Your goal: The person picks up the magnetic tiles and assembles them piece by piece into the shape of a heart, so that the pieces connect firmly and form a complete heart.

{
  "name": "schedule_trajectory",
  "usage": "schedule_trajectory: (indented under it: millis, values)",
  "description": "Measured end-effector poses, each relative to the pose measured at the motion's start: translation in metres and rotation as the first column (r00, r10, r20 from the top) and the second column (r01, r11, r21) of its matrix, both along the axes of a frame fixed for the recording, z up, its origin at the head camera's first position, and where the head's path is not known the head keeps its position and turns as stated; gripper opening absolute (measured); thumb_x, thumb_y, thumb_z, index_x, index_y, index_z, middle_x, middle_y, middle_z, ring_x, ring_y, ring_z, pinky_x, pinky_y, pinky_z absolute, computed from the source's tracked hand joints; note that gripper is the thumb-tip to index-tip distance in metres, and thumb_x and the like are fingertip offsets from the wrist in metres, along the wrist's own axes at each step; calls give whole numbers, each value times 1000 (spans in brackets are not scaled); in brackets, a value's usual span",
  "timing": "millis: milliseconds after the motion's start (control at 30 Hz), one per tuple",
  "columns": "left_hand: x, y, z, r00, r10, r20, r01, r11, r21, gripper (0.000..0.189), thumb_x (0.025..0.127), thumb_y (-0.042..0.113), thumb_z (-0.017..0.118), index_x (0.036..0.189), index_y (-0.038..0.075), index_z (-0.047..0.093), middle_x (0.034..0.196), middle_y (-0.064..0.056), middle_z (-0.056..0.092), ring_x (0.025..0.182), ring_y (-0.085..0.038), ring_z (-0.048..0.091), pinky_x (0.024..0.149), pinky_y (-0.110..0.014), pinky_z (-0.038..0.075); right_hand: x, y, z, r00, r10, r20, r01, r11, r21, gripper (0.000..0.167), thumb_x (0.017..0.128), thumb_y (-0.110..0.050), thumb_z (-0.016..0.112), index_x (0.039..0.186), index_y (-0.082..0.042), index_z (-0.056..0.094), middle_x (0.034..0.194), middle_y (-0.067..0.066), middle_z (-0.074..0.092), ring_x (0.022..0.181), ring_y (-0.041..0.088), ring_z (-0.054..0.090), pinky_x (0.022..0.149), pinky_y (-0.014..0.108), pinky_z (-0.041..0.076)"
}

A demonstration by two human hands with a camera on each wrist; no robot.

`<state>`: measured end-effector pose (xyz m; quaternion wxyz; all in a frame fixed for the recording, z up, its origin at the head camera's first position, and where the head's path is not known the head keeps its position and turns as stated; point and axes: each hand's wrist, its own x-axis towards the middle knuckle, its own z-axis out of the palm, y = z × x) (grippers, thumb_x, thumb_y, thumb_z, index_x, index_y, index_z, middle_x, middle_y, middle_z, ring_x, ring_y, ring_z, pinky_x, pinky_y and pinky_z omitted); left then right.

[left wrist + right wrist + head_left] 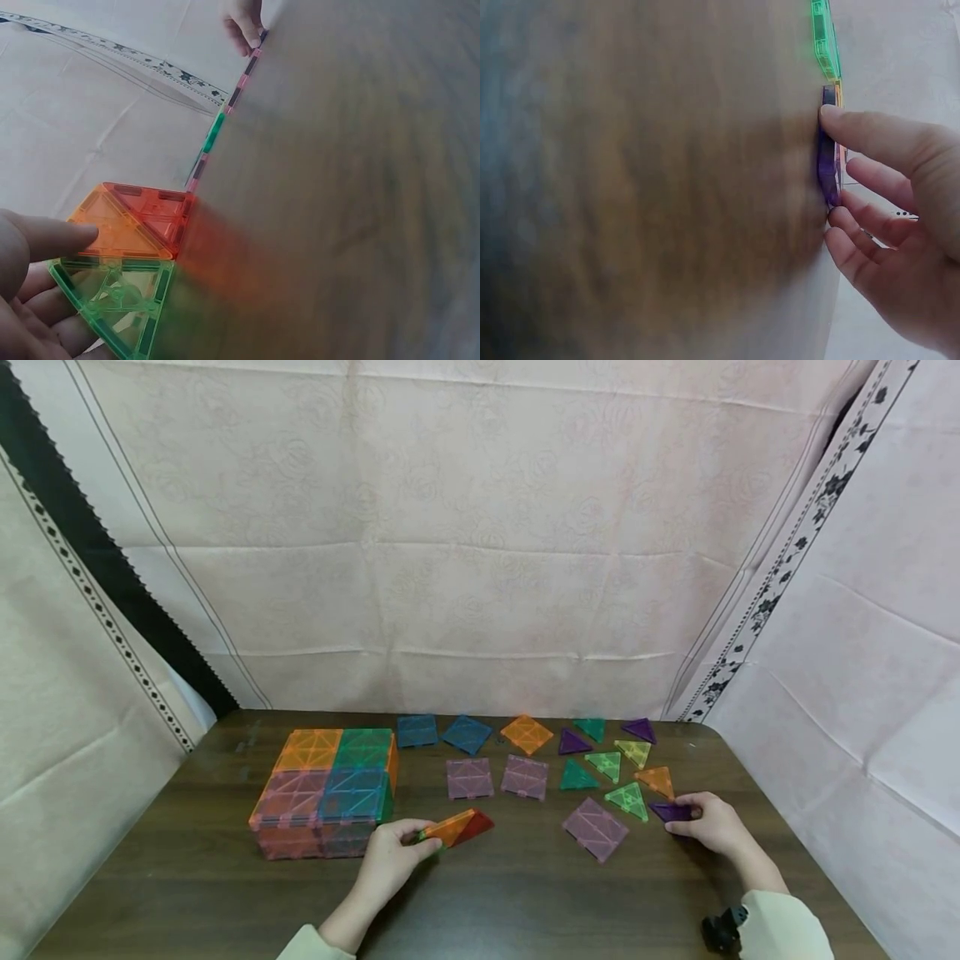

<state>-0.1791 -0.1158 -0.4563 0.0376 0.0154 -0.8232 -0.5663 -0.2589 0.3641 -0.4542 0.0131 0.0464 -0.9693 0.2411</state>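
My left hand (pixel 397 858) pinches a small joined group of translucent triangular magnetic tiles just above the table. In the left wrist view an orange tile (pixel 109 225) lies under the thumb, with a red tile (pixel 161 214) and a green tile (pixel 124 300) joined to it. Over on the right, my right hand (pixel 712 823) has its thumb and fingers about a purple triangular tile (pixel 671 812), low at the tabletop. The right wrist view shows that purple tile (pixel 827 161) edge-on, with the thumb at its near side.
A box built of square tiles (pixel 307 750) stands left of my left hand. Blue squares (pixel 417 731), an orange square (pixel 527 734) and pink squares (pixel 596 829) lie mid-table. Several loose triangles, including a green one (pixel 629 800) and an orange one (pixel 657 781), lie near my right hand.
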Motion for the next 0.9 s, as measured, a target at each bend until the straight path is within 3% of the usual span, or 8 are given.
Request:
schedule_trajectory:
  millis: [100, 200, 367, 500, 600, 800, 833, 900]
  values:
    - [0, 0, 1, 999, -24, -26, 24, 1000, 3, 29, 78, 10, 79, 105, 1, 73, 106, -17, 70, 96, -29, 66, 80, -42, 54, 1, 0, 1, 1000, 9, 2, -9, 1000, -6, 51, 75, -25, 81, 111, 8, 64, 105, 25, 62, 87, 28, 57, 71, 38, 46]
    - [1, 0, 2, 997, -47, -53, 48, 999, 7, 36, 79, 13, 79, 111, 0, 70, 115, -17, 68, 109, -34, 62, 92, -51, 48, 2, -1, 3, 1000, 22, -9, -23, 1000, -11, 50, 75, -25, 80, 110, 9, 64, 103, 24, 63, 85, 26, 58, 69, 36, 46]
    - [2, 0, 6, 994, -51, -100, 53, 998, 24, 39, 80, 15, 78, 114, -1, 68, 111, -14, 70, 107, -30, 63, 93, -51, 47, 6, -10, 8, 997, 24, -77, -27, 999, -38, 50, 74, -24, 82, 108, 7, 64, 102, 23, 60, 86, 26, 57, 70, 35, 46]
    - [3, -1, 11, 984, -31, -178, 28, 999, -19, 38, 82, 18, 77, 115, 3, 68, 111, -11, 70, 107, -29, 63, 92, -51, 48, 14, -36, 23, 984, 49, -173, -66, 994, -92, 49, 71, -18, 83, 109, 6, 64, 102, 20, 55, 86, 26, 55, 68, 30, 47]
    - [6, -1, 17, 962, -6, -274, -10, 998, -57, 38, 81, 17, 78, 116, 6, 68, 113, -9, 70, 109, -29, 62, 93, -51, 47, 20, -60, 37, 962, 107, -250, -138, 984, -112, 46, 70, -12, 83, 109, 3, 64, 103, 16, 55, 86, 23, 53, 67, 27, 47]
    - [18, 7, 32, 886, 12, -464, -46, 997, -63, 41, 77, 11, 81, 116, 8, 68, 112, -1, 70, 108, -20, 64, 91, -44, 50, 32, -108, 58, 903, 247, -353, -297, 950, -96, 48, 68, -5, 84, 111, -3, 63, 107, 7, 56, 86, 18, 52, 70, 29, 50]
    - [20, 10, 34, 881, 4, -473, -30, 998, -48, 41, 76, 10, 81, 115, 9, 68, 112, 1, 70, 107, -19, 64, 90, -43, 51, 35, -116, 60, 891, 273, -362, -327, 940, -97, 49, 68, -4, 84, 112, -4, 62, 108, 6, 55, 87, 18, 53, 72, 30, 51]
    - [25, 15, 37, 888, -22, -460, 18, 1000, -13, 41, 76, 11, 81, 115, 12, 68, 111, 3, 71, 105, -16, 65, 89, -41, 52, 40, -131, 64, 866, 327, -379, -388, 917, -96, 51, 68, -3, 84, 114, -5, 61, 111, 5, 55, 91, 17, 56, 76, 33, 53]
